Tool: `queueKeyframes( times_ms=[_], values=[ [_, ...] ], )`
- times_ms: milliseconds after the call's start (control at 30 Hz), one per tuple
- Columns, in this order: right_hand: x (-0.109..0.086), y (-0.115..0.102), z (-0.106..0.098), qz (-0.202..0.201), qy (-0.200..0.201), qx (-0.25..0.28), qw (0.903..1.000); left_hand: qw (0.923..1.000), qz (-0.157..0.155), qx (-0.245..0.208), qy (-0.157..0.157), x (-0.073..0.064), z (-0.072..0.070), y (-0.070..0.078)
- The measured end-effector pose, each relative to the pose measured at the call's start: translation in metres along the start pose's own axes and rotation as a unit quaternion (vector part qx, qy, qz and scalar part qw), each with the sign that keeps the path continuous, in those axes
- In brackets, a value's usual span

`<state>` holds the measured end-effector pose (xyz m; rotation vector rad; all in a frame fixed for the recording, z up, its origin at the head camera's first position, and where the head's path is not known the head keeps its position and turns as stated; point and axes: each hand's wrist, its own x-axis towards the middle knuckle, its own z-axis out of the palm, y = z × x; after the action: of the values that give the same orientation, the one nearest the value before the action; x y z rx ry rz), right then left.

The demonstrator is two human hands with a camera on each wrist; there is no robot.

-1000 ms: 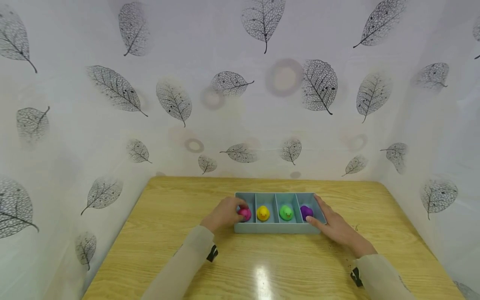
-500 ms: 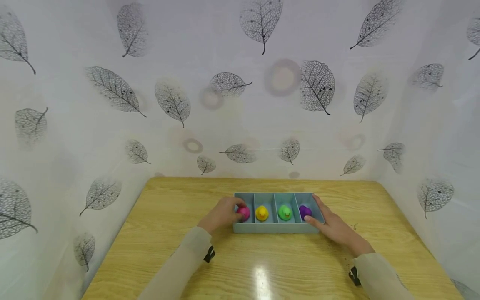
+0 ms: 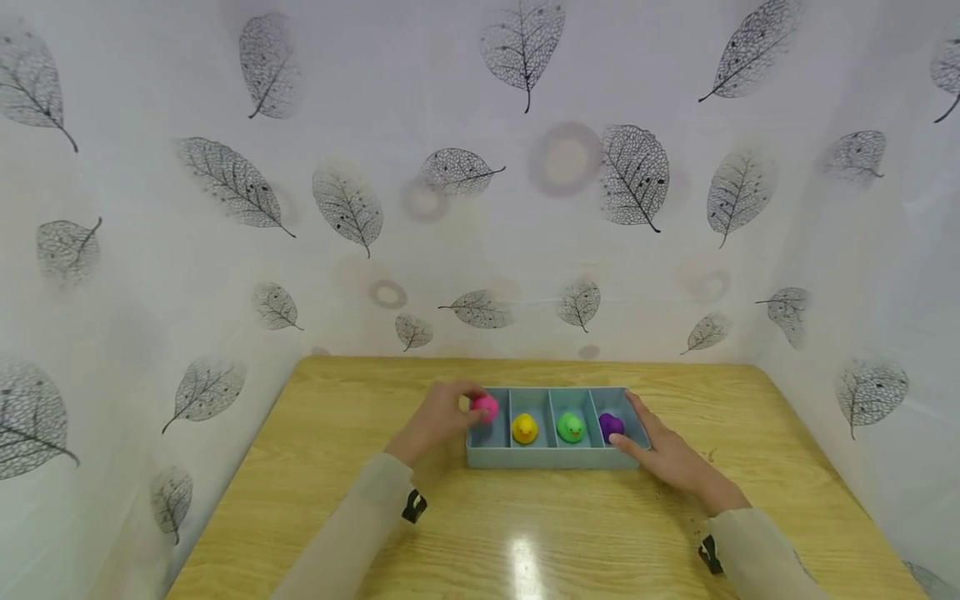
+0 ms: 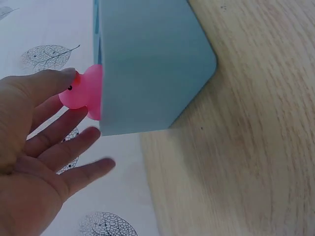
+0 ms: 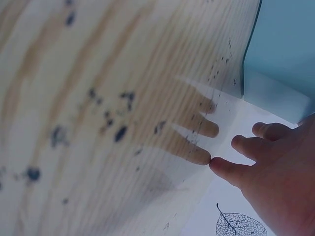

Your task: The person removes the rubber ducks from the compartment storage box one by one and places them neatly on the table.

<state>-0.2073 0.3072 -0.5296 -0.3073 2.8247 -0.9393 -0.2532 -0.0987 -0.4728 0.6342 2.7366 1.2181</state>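
Note:
A pale blue box [image 3: 551, 457] with several compartments in a row stands on the table. My left hand [image 3: 438, 417] pinches a pink rubber duck [image 3: 486, 407] between thumb and fingers, up near the rim of the leftmost compartment. In the left wrist view, that duck [image 4: 88, 92] shows past the box's edge, with the other fingers spread out. My right hand [image 3: 671, 454] lies at the box's right end, thumb over the front rim beside a purple toy [image 3: 610, 426], fingers stretched along the end wall. In the right wrist view, its fingertips [image 5: 229, 169] are low by the table; the thumb is hidden.
A yellow duck [image 3: 525, 429] and a green duck [image 3: 572, 428] sit in the two middle compartments. The wooden table [image 3: 480, 533] spreads in front of the box. A white curtain [image 3: 480, 242] with a leaf print hangs behind and along both sides.
My left hand has raised the pink duck from low in the leftmost compartment to near its rim. The right hand and the box have stayed in place.

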Motion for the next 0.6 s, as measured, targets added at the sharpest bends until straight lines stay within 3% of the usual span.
queueKeyframes(
  times_ms=[267, 467, 600],
  values=[
    [-0.001, 0.002, 0.001, -0.004, 0.003, 0.001, 1.0000, 0.9983, 0.009, -0.048, 0.032, -0.001, -0.009, 0.003],
    [0.000, 0.003, 0.002, -0.006, 0.002, 0.002, 1.0000, 0.9959, 0.039, -0.042, 0.070, -0.004, -0.016, 0.001],
    [0.000, 0.003, 0.001, -0.007, 0.002, 0.002, 1.0000, 0.9945, 0.042, -0.035, 0.089, -0.007, -0.020, -0.004]
  ],
)
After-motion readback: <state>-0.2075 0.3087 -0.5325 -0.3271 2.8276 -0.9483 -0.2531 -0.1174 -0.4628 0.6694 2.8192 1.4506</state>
